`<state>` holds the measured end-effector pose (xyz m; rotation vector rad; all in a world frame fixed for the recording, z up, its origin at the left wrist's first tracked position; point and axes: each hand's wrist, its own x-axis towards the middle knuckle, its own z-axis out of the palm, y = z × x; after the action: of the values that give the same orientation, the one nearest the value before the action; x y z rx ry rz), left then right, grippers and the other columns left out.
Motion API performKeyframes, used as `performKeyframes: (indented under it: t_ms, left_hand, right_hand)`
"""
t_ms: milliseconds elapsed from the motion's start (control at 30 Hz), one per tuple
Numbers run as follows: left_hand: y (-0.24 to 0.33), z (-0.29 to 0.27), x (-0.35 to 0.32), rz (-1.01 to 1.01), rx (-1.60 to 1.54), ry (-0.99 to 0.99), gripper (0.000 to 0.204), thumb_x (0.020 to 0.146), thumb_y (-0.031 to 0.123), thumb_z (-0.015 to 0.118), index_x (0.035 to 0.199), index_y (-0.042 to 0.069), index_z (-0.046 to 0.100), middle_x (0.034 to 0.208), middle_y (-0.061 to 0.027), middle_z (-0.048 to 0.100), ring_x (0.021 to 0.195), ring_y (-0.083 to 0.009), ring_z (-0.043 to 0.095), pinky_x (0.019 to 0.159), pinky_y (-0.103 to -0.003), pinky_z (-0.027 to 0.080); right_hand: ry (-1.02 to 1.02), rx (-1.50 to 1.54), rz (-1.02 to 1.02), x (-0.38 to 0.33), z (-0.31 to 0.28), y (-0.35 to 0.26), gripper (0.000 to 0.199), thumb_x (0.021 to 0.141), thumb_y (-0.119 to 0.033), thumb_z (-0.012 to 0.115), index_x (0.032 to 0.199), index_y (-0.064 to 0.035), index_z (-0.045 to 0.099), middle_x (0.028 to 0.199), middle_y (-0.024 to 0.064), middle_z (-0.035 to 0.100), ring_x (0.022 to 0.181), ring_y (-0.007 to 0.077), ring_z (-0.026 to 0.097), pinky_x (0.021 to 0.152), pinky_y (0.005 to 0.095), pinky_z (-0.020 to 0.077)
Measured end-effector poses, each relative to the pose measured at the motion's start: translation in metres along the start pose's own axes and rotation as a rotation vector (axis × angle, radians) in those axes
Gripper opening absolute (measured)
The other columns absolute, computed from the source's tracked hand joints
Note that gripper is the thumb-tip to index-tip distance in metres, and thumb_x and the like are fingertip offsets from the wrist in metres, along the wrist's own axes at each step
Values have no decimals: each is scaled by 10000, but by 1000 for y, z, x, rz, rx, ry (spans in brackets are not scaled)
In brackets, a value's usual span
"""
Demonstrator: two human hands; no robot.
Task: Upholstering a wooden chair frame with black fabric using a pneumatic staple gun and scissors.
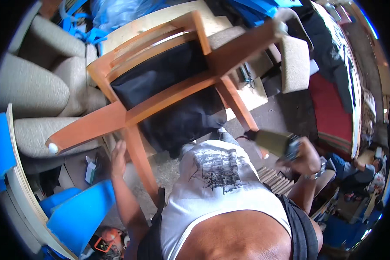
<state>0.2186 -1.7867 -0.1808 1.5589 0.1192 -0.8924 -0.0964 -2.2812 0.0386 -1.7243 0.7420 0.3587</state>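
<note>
An upturned orange-brown wooden chair frame with a black fabric underside (169, 86) is filling the middle of the view, its legs pointing toward the person and outward, and everything else is crowding close around it. The left hand (118, 157) is lying with fingers spread along the near leg of the chair, just beside the joint where the rails meet. The right hand (305, 157) is closing around a blurred olive-green tool with a dark handle (276, 143), held just off the tip of the chair's right-hand leg; the tool's kind is too smeared to make out. Left of the chair, beige upholstered cushions (34, 91) are pressing near its white-capped leg end, and blue plastic panels (80, 212) are standing below that. Beyond the chair's far edge a pale wooden board (138, 26) is showing, partly covered by the frame. Right of the chair a red and dark patterned rug (333, 108) is bending along the rim. The little open floor is lying directly under the chair, by the person's white printed shirt (221, 182), which is hiding what is beneath it.
</note>
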Motion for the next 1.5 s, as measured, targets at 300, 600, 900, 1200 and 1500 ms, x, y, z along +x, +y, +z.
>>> performKeyframes:
  t_ms: [300, 600, 900, 1200, 1500]
  left_hand:
    - [-25, 99, -46, -46, 1129, 686, 638, 980, 343, 538, 1450, -34, 326, 1273, -329, 561, 1205, -448, 539, 1005, -485, 429]
    - [-10, 99, -70, -163, 1330, 847, 640, 971, 290, 551, 1476, -8, 297, 1291, -324, 552, 1191, -465, 543, 999, -482, 436]
    - [-30, 77, -120, -103, 1334, 915, 622, 959, 279, 570, 1459, -12, 342, 1388, -297, 486, 1251, -445, 500, 1045, -462, 406]
    - [-32, 153, -97, 186, 1639, 931, 579, 865, 145, 669, 1396, 60, 452, 1447, -163, 438, 1297, -383, 435, 1099, -441, 359]
    - [-237, 423, 31, 451, 263, 685, 251, 888, 182, 735, 1041, 25, 613, 880, -81, 626, 753, -148, 590, 684, -300, 501]
  right_hand:
    - [378, -177, -261, 140, -113, 230, 471, 895, -245, 686, 1268, -2, 531, 976, 120, 663, 838, 229, 616, 758, 374, 500]
    - [161, -800, -191, 287, 31, 360, 661, 869, -229, 593, 1462, -137, 317, 1122, 174, 619, 1069, 372, 586, 935, 513, 421]
    - [333, -755, -558, 343, 44, 336, 499, 880, -194, 569, 1371, -164, 482, 1250, 158, 549, 1146, 354, 529, 951, 487, 447]
    - [361, -746, 128, 410, -35, 292, 389, 912, -249, 485, 1251, -81, 576, 1151, 226, 665, 1061, 416, 639, 892, 498, 520]
    - [171, -1004, -255, 422, -200, 391, 283, 893, -258, 539, 824, -59, 729, 721, 116, 701, 521, 198, 623, 461, 354, 480]
